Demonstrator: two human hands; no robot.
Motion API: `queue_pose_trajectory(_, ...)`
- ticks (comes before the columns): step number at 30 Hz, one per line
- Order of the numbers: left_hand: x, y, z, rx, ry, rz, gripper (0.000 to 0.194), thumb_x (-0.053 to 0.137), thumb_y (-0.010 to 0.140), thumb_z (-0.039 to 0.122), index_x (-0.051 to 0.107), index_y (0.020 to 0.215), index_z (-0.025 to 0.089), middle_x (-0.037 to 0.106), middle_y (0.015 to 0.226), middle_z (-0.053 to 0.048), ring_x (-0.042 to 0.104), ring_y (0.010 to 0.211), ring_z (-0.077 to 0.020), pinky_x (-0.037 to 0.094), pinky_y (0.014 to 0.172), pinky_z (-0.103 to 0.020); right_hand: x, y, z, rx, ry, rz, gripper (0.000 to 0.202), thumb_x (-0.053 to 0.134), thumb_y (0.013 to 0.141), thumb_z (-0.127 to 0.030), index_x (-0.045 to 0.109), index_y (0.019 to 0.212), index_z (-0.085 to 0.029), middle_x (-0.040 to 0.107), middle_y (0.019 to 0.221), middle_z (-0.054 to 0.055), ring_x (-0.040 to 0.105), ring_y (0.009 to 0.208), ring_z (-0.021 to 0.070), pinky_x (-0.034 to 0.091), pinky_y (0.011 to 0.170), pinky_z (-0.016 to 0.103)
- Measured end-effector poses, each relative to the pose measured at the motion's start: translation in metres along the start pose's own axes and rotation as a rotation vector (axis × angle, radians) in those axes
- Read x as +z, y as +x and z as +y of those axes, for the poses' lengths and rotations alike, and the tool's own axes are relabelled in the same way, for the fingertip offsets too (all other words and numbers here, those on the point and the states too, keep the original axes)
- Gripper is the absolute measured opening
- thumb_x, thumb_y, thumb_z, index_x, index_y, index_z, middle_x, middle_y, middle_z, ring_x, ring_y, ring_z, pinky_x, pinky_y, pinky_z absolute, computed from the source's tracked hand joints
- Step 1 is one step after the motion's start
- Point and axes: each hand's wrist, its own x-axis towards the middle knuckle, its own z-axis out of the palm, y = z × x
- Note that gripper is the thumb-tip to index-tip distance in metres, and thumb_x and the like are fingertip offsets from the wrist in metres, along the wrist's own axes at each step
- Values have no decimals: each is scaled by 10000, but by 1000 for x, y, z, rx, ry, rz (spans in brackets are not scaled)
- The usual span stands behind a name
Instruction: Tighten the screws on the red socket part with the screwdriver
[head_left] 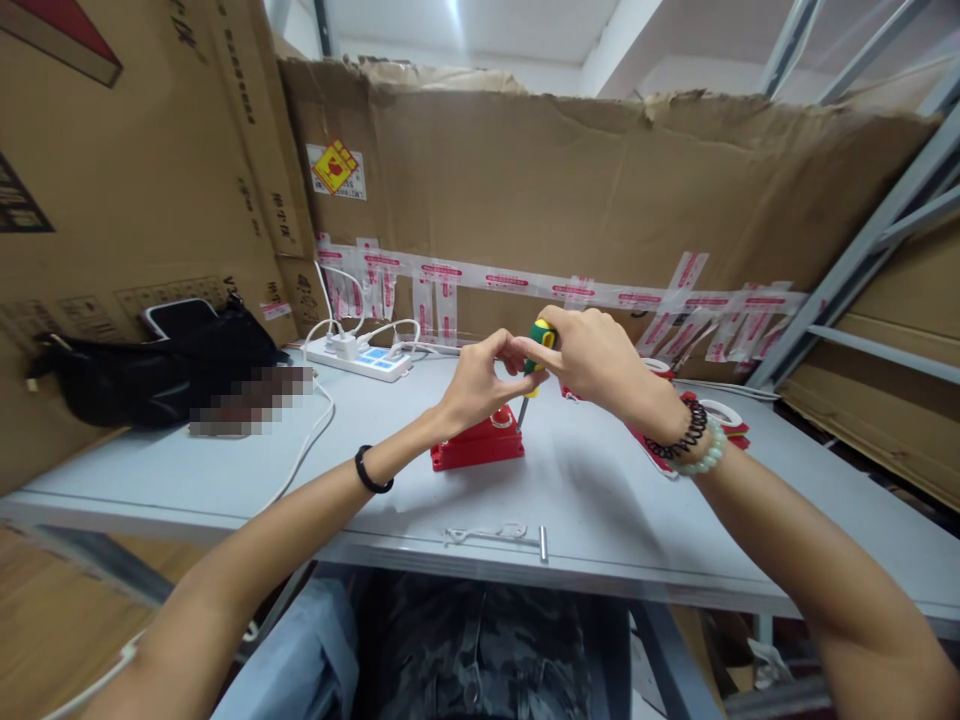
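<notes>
A screwdriver with a green and yellow handle [534,350] stands nearly upright, its metal shaft pointing down at the right end of a red box-shaped part [480,447] on the table. My right hand [600,360] is closed around the top of the handle. The fingers of my left hand [480,380] pinch the handle's left side, just above the red part. Whether the tip touches a screw is too small to tell.
On the grey table [405,520] lie a white power strip [360,357] with cables and, at the left, a black bag [150,370] and a phone [180,318]. A metal rod [543,543] lies near the front edge. Red items with white rings [720,412] are at right.
</notes>
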Motion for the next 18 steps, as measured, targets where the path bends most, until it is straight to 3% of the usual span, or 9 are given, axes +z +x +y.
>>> queue_pose_trajectory(2,-3,0,-2,-16,-4,-8,174,672,714,264,527,723,168,600,685,19,553,646,-110,435,605,-236,2,1,1,-37,49,3,305,493,875,-442,616,905,-164,606,652,57,507,554,170,317,542,280)
queue_pose_trajectory(5,-11,0,-4,-34,-3,-93,119,614,747,259,601,812,160,658,762,-7,587,705,-129,445,634,-248,4,0,4,-161,305,-29,292,455,898,-335,577,1118,-186,625,701,15,514,560,132,353,567,252)
queue_pose_trajectory(7,-14,0,-4,-37,22,-140,148,583,769,267,628,865,164,680,821,-17,602,761,-143,448,660,-257,6,-2,5,-178,390,27,241,495,874,-325,595,1050,-193,609,672,-8,495,542,113,350,558,237)
queue_pose_trajectory(9,-13,-1,-4,-32,43,-127,167,612,753,291,621,863,164,672,824,-15,598,775,-146,449,674,-261,10,-3,3,-126,362,121,192,564,828,-379,594,842,-190,558,600,-23,441,507,103,319,527,236)
queue_pose_trajectory(12,-5,-4,-4,-18,16,-67,233,705,678,297,564,805,162,618,750,12,568,703,-124,445,652,-250,17,-4,-2,-35,246,192,306,560,817,-463,503,669,-201,455,514,-40,342,468,99,256,492,248)
queue_pose_trajectory(15,1,-6,-5,-18,-19,-40,226,706,688,294,532,748,163,595,711,22,548,660,-116,432,611,-241,19,-6,-8,-19,185,187,336,501,846,-505,525,698,-204,472,523,-31,367,479,111,254,507,259)
queue_pose_trajectory(18,-1,-5,-8,-6,-12,-83,185,674,739,303,561,774,161,631,747,13,565,698,-127,437,635,-245,17,-8,-8,-72,288,166,228,504,859,-407,596,901,-203,597,675,-6,484,561,125,330,561,256)
